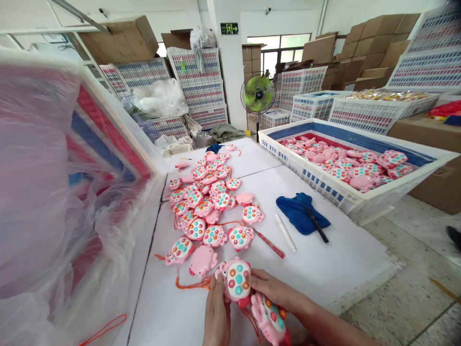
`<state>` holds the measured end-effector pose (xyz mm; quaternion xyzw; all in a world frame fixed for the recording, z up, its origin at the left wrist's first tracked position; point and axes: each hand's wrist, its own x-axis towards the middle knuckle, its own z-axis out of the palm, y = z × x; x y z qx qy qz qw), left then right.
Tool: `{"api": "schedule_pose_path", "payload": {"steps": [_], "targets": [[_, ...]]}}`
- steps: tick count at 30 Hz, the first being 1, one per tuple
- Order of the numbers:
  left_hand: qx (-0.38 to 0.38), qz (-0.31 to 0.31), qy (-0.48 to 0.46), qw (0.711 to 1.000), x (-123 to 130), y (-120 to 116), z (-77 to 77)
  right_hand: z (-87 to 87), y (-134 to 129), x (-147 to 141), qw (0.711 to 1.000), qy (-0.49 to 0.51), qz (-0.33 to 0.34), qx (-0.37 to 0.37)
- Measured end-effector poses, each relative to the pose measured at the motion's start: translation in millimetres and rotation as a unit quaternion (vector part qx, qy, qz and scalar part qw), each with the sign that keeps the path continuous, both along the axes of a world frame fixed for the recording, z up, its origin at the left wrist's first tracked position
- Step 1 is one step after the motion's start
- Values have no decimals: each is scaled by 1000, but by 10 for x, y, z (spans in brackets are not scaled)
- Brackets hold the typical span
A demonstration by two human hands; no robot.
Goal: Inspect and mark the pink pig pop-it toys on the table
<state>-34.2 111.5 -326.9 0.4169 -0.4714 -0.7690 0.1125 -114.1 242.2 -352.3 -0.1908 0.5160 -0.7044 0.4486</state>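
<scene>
Between my two hands is a pink animal-shaped toy (236, 281) with a white face of red, teal and orange buttons. My left hand (217, 310) grips its left side, thumb at the front. On the opposite edge, my right hand (272, 288) is closed with its thumb near the buttons. A second pink toy (267, 319) sits tilted just under my right hand; whether those fingers hold it too, I cannot tell. Beyond my hands lies a pile of similar toys (203, 209), some with orange cords. One pink toy (202, 260) shows its plain back.
A red slim tool (271, 244), a white pen-like stick (285, 232) and a blue cloth (300, 211) with a black pen (317, 225) lie on the white table (173, 307). At right stands a white crate (324, 185) of toys; a plastic-wrapped crate (108, 144) leans in at left.
</scene>
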Motion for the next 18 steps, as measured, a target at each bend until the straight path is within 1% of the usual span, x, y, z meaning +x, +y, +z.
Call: {"api": "schedule_pose_path", "payload": {"steps": [2,3,6,8,11,13,15,18], "targets": [[-9,-32,-11,999,24,-59,13,-36,18,-3,1000,5,-18,10],[-13,-64,-4,998,38,-89,33,-65,30,-3,1000,13,-17,16],[-40,-174,32,983,72,-166,105,-157,63,3,999,28,7,21],[-58,-214,29,975,82,-208,122,-187,74,7,999,31,22,19],[-74,-238,5,968,88,-248,84,-164,74,14,999,34,33,15],[-72,-232,0,970,99,-249,32,-128,70,25,999,31,21,13],[-64,-219,17,974,119,-228,-33,-104,70,42,1000,18,-5,19],[-61,-222,80,970,160,-173,-135,-99,87,67,998,2,-35,43]]}}
